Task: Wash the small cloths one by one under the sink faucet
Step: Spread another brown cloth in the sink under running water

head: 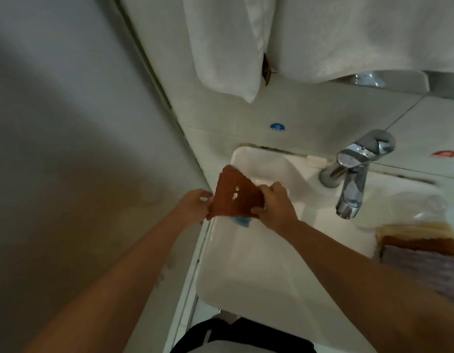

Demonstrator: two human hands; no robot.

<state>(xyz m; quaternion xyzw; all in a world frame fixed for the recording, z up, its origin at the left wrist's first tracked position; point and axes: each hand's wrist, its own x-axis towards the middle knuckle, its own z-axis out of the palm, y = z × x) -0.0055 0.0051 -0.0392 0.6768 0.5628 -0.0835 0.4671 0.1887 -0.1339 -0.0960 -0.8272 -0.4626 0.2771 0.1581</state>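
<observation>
Both hands hold one brown cloth [229, 194] stretched between them over the far left corner of the white sink [259, 263]. On the cloth's left edge, the left hand [194, 206] pinches it with curled fingers; the right hand [275, 203] grips its right edge, fingers curled round the fabric. The cloth hangs spread as a rough triangle, its point toward the far wall, and small holes show through it near the right hand. A bit of blue cloth [242, 220] peeks out just below the brown one, at the sink's left rim; how it lies I cannot tell.

A round blue sticker [277, 127] sits on the tiled wall beyond the sink, with white marks too small to read. A red label [443, 153] shows at the far right, its writing also unreadable.

Well to the right of the hands stands the chrome faucet [355, 171], its spout pointing down over the basin; the brown cloth is left of it and not beneath it. A small white bar [316, 161], seemingly soap, lies on the sink's far ledge between the cloth and the faucet.

At the right edge, folded cloths [422, 253] lie stacked beside the basin, a brownish one over a pale purplish one. White towels [322, 34] hang above on the far wall.
</observation>
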